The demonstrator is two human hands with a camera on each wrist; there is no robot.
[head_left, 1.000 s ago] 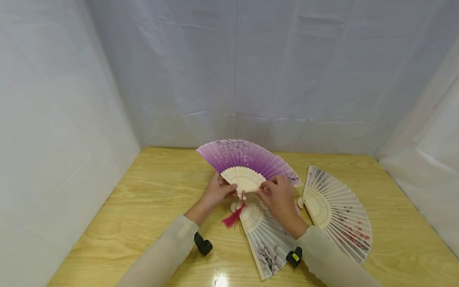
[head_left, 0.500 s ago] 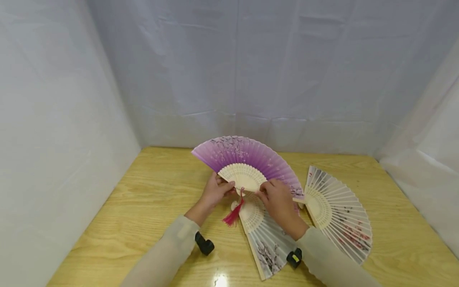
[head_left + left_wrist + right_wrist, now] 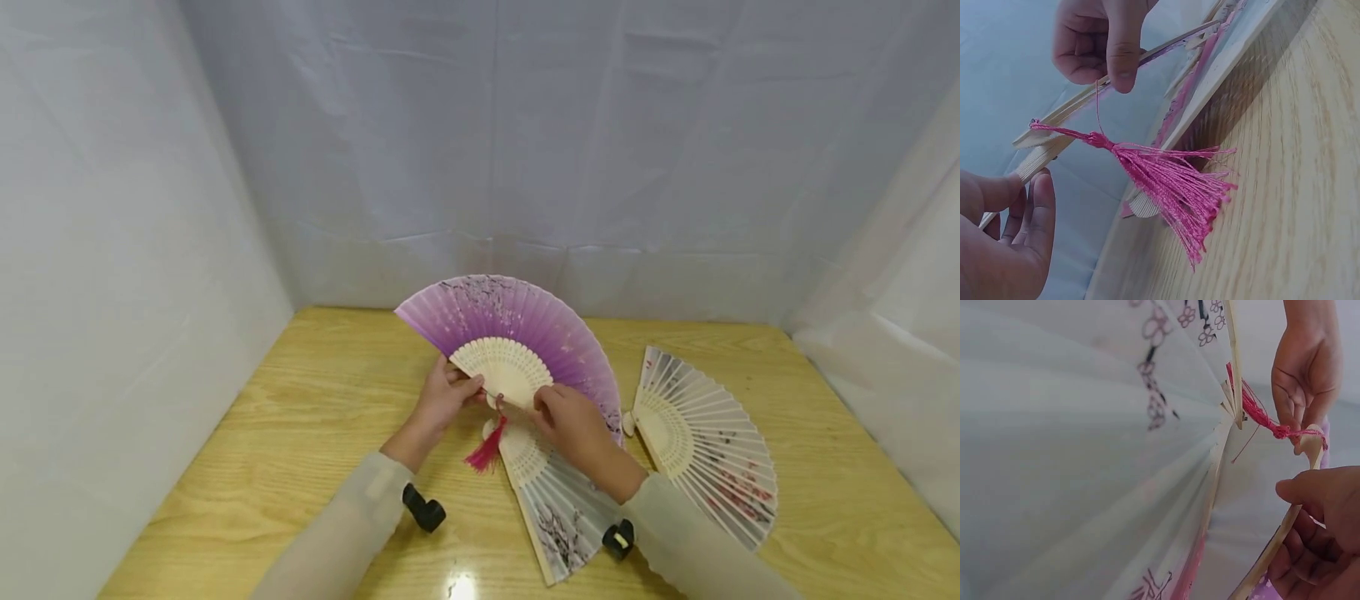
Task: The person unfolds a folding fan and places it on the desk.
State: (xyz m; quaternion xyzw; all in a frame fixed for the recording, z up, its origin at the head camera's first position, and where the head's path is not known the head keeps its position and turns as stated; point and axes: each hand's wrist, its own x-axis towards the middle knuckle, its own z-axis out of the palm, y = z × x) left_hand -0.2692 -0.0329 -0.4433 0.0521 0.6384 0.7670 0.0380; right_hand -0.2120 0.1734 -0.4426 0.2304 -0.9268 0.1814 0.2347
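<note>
A purple folding fan (image 3: 517, 308) with a blossom print is spread in a wide arc, raised over the table. My left hand (image 3: 437, 402) pinches its left outer stick between thumb and fingers. At the opposite side my right hand (image 3: 576, 423) grips the right outer stick near the cream ribs, thumb on top in the right wrist view. A pink tassel (image 3: 1172, 194) dangles from the fan's pivot between the hands. Below lies a second spread fan, grey-white with dark branches (image 3: 558, 517), partly covered by my right hand and the purple fan.
To the right, a white fan with red flowers (image 3: 727, 450) lies spread on the wooden table (image 3: 285, 450). White cloth hangs behind (image 3: 450, 167) and on both sides. Small black wrist cameras (image 3: 425, 510) sit at the cuffs.
The purple fan has spread wider, its right end swinging downward and its left end shifting up and left. My left hand has moved slightly left; the two fans on the table have stayed put.
</note>
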